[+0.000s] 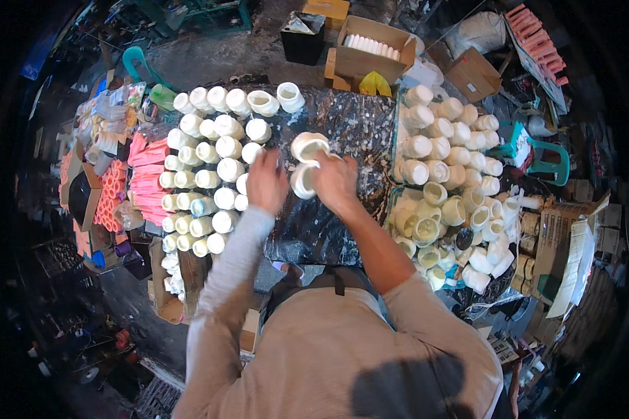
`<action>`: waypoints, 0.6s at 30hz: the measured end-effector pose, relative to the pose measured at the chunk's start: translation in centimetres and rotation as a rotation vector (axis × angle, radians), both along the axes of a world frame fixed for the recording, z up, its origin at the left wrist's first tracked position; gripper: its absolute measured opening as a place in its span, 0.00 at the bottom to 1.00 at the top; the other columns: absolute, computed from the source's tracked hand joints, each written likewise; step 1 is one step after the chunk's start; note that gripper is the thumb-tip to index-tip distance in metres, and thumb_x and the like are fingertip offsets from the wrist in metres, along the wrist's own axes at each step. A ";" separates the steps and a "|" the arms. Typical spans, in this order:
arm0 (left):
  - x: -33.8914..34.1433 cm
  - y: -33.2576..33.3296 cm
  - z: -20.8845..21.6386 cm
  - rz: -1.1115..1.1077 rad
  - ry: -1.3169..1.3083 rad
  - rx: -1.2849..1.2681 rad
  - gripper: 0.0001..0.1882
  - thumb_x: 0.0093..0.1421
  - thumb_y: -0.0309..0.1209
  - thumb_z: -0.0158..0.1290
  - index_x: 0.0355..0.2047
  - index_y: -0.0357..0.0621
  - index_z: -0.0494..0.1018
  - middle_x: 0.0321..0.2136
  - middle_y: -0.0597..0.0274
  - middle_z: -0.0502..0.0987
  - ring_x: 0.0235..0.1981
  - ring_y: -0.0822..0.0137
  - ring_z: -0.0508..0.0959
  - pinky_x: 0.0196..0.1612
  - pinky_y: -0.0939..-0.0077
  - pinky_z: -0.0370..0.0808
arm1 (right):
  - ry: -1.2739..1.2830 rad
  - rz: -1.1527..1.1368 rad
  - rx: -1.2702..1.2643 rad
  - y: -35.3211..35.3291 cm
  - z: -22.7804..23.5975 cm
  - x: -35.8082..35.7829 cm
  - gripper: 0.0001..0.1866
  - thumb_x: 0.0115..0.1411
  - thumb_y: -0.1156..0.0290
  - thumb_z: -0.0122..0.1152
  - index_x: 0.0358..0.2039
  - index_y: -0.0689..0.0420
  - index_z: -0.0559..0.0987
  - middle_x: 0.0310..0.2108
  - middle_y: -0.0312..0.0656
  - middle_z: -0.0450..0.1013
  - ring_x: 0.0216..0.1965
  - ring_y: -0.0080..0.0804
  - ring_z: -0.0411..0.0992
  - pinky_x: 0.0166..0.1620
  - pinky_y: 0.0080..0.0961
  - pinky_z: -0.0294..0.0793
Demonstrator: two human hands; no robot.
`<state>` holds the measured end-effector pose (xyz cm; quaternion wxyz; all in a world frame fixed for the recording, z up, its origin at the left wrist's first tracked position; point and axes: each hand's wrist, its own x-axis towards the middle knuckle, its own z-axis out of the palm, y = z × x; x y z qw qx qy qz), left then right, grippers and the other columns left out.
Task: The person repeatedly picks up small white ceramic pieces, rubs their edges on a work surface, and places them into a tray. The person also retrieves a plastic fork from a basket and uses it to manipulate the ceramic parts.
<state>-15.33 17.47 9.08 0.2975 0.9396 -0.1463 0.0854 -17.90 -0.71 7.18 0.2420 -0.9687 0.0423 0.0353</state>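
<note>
Over the middle of a dark, paint-stained table point(328, 234), my right hand point(335, 183) is closed at the edge of a thick-walled, cream-coloured cup point(302, 180). A second cream cup point(309, 146) touches it on the far side, its opening facing up. To the left, my left hand point(267, 183) is over the edge of several rows of cream cups, beside a standing cup point(251, 152). Motion smears its fingers, so their hold does not show.
At the right, a raised tray holds rows of cream cups point(438, 148), with a loose heap of hollow cups point(426, 229) nearer me. Pink pieces point(149, 178) lie beyond the left rows. A box of white cylinders point(372, 47) stands past the far edge; a green chair point(548, 164) is right.
</note>
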 end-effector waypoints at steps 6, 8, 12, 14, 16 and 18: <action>18.4 -5.9 -3.8 0.139 0.232 0.875 0.20 0.67 0.39 0.50 0.57 0.51 0.75 0.51 0.50 0.80 0.53 0.51 0.80 0.51 0.55 0.78 | -0.035 0.113 -0.001 -4.6 -0.7 -7.6 0.13 0.59 0.68 0.58 0.44 0.52 0.82 0.33 0.45 0.81 0.38 0.43 0.80 0.59 0.61 0.60; 21.7 -6.1 -6.8 0.050 0.353 0.981 0.19 0.69 0.42 0.48 0.58 0.60 0.76 0.49 0.54 0.84 0.52 0.52 0.83 0.51 0.54 0.80 | -0.009 0.100 -0.062 -5.7 -1.2 -11.1 0.10 0.57 0.69 0.60 0.40 0.53 0.83 0.36 0.41 0.81 0.39 0.39 0.80 0.60 0.61 0.60; 24.3 -6.1 -9.2 0.060 0.313 0.868 0.19 0.61 0.46 0.61 0.48 0.53 0.82 0.48 0.57 0.85 0.48 0.53 0.85 0.48 0.53 0.81 | 0.040 0.155 -0.015 -6.6 -1.3 -15.6 0.10 0.55 0.71 0.59 0.37 0.53 0.83 0.38 0.38 0.79 0.39 0.36 0.80 0.61 0.61 0.60; 23.8 -6.9 -7.8 0.024 0.227 0.879 0.23 0.61 0.50 0.61 0.48 0.48 0.81 0.49 0.50 0.84 0.52 0.50 0.83 0.52 0.53 0.78 | -0.081 0.017 0.261 -7.2 -0.1 -17.6 0.14 0.57 0.71 0.60 0.45 0.53 0.83 0.35 0.40 0.81 0.39 0.40 0.80 0.60 0.57 0.63; 22.3 -8.2 -5.4 0.050 0.152 0.806 0.25 0.59 0.52 0.61 0.48 0.47 0.81 0.47 0.50 0.84 0.51 0.47 0.82 0.54 0.46 0.76 | -0.098 -0.199 0.444 -8.4 1.3 -19.7 0.14 0.56 0.71 0.63 0.44 0.54 0.82 0.36 0.41 0.81 0.41 0.44 0.80 0.57 0.51 0.68; 20.1 -9.7 -2.4 -0.038 0.074 0.716 0.26 0.59 0.54 0.62 0.46 0.46 0.82 0.45 0.49 0.84 0.49 0.46 0.82 0.52 0.47 0.77 | -0.086 -0.395 0.654 -10.2 2.9 -22.7 0.18 0.55 0.74 0.67 0.48 0.56 0.82 0.39 0.43 0.81 0.45 0.37 0.79 0.53 0.38 0.75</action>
